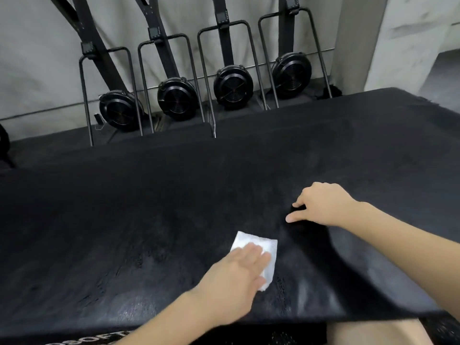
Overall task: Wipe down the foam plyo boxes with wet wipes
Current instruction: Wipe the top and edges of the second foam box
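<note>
**Flat palm, overlapping strokes**

The left hand (236,272) lies open, fingers straight, pressing the wet wipe (261,255) onto the near top of the foam plyo box (174,195). The right hand (323,205) braces with loose fingertips, holding nothing. I'd keep pressure even and overlap the damp streaks.

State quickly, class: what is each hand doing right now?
Left hand: open, flat fingers pressing the white wet wipe onto the black foam plyo box.
Right hand: open, fingertips resting on the box, holding nothing.
</note>
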A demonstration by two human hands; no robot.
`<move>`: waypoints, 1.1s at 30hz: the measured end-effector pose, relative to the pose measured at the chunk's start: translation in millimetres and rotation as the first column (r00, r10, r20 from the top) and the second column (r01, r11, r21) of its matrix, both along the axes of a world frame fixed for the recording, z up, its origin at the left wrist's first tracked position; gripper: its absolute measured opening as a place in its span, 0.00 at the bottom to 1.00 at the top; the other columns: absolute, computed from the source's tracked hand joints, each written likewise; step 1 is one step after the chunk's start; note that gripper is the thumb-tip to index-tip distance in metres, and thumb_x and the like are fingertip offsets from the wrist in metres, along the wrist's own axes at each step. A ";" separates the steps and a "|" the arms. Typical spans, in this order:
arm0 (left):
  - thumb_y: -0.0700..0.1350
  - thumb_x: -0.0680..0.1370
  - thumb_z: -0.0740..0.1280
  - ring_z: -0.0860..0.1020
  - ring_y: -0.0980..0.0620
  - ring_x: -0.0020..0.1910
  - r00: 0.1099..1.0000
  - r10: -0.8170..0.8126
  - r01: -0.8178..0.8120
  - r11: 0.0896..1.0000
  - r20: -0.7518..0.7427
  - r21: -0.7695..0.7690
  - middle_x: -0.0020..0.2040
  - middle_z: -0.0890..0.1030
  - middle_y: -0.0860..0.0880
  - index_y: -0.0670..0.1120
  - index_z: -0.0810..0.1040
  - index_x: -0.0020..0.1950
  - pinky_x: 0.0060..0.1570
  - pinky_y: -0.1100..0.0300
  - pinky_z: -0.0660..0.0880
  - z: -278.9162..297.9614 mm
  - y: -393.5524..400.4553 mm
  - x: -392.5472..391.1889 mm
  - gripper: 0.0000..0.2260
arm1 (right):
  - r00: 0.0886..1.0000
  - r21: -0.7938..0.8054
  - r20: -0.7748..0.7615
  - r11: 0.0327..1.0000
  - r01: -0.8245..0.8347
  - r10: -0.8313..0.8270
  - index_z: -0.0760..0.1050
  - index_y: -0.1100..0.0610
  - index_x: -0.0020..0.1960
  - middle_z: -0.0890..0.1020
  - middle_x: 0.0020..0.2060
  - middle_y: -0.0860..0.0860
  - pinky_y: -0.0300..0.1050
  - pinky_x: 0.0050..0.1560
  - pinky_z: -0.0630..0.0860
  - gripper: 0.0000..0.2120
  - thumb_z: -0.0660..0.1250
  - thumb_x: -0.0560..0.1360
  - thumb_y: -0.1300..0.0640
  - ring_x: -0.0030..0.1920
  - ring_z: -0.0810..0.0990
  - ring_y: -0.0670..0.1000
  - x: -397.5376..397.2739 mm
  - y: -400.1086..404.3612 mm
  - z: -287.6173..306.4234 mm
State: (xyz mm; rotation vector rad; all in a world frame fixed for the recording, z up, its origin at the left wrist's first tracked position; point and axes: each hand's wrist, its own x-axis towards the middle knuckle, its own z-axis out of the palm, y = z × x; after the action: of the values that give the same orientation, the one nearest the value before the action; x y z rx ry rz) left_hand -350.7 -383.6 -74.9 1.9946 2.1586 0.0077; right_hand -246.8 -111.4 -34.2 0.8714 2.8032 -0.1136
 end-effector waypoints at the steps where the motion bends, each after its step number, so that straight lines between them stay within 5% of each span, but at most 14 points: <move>1: 0.55 0.80 0.42 0.64 0.48 0.74 1.000 0.014 -0.014 1.000 0.000 0.002 0.75 0.64 0.51 0.49 0.59 0.76 0.69 0.49 0.70 3.1 4.0 -4.3 0.26 | 0.999 0.039 -0.039 0.999 -0.017 0.018 0.76 0.40 0.67 0.80 0.60 0.46 0.47 0.56 0.76 0.32 0.61 0.70 0.24 0.60 0.79 0.52 -10.8 6.1 2.5; 5: 0.49 0.85 0.48 0.59 0.48 0.77 0.997 0.048 -0.046 0.998 -0.063 0.034 0.78 0.59 0.50 0.47 0.57 0.80 0.73 0.52 0.66 4.8 41.8 -30.7 0.23 | 0.993 -0.102 -0.114 0.993 -0.055 0.044 0.60 0.42 0.78 0.65 0.77 0.44 0.52 0.72 0.64 0.38 0.65 0.72 0.29 0.78 0.60 0.51 -32.9 20.8 -6.0; 9: 0.44 0.86 0.52 0.52 0.49 0.81 0.986 0.124 -0.127 0.992 -0.112 -0.025 0.81 0.54 0.48 0.44 0.53 0.82 0.73 0.48 0.66 -0.2 99.5 -76.7 0.24 | 0.996 -0.239 -0.084 0.970 -0.047 0.027 0.53 0.43 0.80 0.51 0.81 0.45 0.58 0.79 0.48 0.43 0.64 0.72 0.29 0.81 0.45 0.55 -48.3 37.0 -18.2; 12: 0.46 0.84 0.51 0.55 0.48 0.80 0.979 0.163 -0.162 0.987 -0.122 0.017 0.80 0.56 0.47 0.45 0.53 0.81 0.68 0.44 0.71 -8.0 142.2 -109.5 0.25 | 0.997 -0.209 -0.032 0.975 -0.070 0.065 0.50 0.43 0.81 0.50 0.81 0.45 0.58 0.79 0.48 0.44 0.62 0.72 0.28 0.81 0.45 0.56 -53.6 42.3 -22.0; 24: 0.40 0.83 0.51 0.58 0.37 0.76 0.929 0.221 -0.271 0.952 -0.296 -0.141 0.80 0.55 0.38 0.38 0.55 0.80 0.74 0.46 0.60 3.7 280.4 -244.0 0.24 | 0.994 -0.200 0.062 0.977 -0.077 0.091 0.47 0.46 0.82 0.48 0.81 0.47 0.61 0.78 0.46 0.43 0.61 0.75 0.31 0.80 0.43 0.59 -63.9 45.9 -19.4; 30: 0.41 0.85 0.50 0.65 0.40 0.71 0.940 0.248 -0.275 0.957 -0.235 -0.094 0.76 0.63 0.39 0.39 0.56 0.80 0.68 0.49 0.65 8.7 258.3 -229.9 0.23 | 0.995 -0.220 0.064 0.974 -0.061 0.076 0.48 0.45 0.81 0.49 0.81 0.46 0.61 0.78 0.47 0.44 0.62 0.74 0.30 0.80 0.44 0.59 -65.9 46.8 -16.7; 33: 0.45 0.86 0.51 0.70 0.43 0.64 0.950 0.267 -0.275 0.961 -0.159 -0.030 0.70 0.68 0.44 0.44 0.59 0.77 0.55 0.51 0.67 11.9 212.2 -197.8 0.19 | 0.996 -0.221 0.071 0.974 -0.045 0.062 0.48 0.45 0.81 0.48 0.81 0.46 0.60 0.78 0.47 0.44 0.63 0.74 0.31 0.80 0.43 0.58 -65.5 43.5 -14.8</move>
State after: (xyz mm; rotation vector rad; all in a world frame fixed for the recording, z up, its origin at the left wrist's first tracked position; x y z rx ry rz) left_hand -548.5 -171.4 -62.9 1.7052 2.4869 -0.1647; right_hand -312.2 -67.9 -49.0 0.7318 2.6747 -0.3645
